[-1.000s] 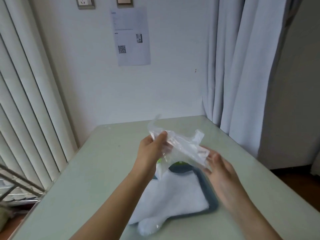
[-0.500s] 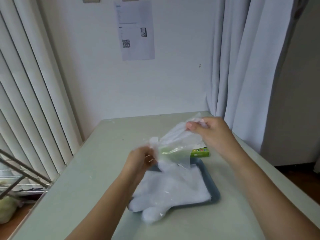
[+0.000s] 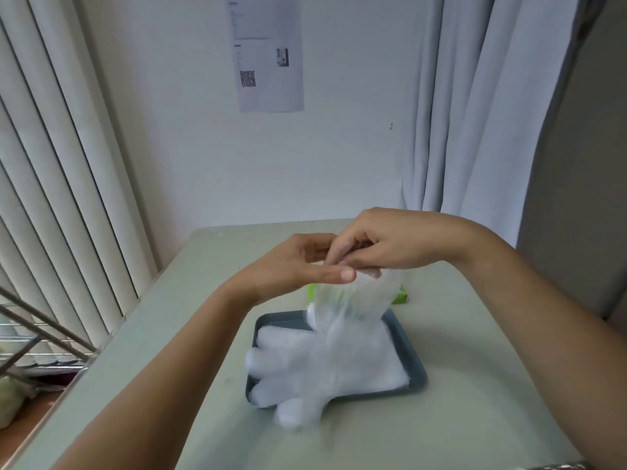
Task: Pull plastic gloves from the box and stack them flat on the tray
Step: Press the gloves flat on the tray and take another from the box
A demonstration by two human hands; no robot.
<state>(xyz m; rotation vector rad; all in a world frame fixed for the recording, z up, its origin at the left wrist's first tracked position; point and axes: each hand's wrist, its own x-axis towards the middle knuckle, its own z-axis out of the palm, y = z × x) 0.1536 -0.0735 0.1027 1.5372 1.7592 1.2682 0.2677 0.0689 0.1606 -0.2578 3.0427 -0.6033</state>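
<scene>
Hands were apart, now meet: left hand (image 3: 298, 266) and right hand (image 3: 383, 245) both pinch glove (image 3: 349, 300) top. It hangs over tray (image 3: 412, 354) stack (image 3: 332, 361); lay-down likely next.

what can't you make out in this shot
Head view:
- green box: mostly behind the held glove, opening hidden
- left hand grip: fingertips covered by the right hand
- stack count: translucent layers blur together
- wall sheet text: too small

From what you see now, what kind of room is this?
Probably a plain office-like room: a pale table against the wall, a sheet with a QR code, vertical blinds and a curtain.
</scene>
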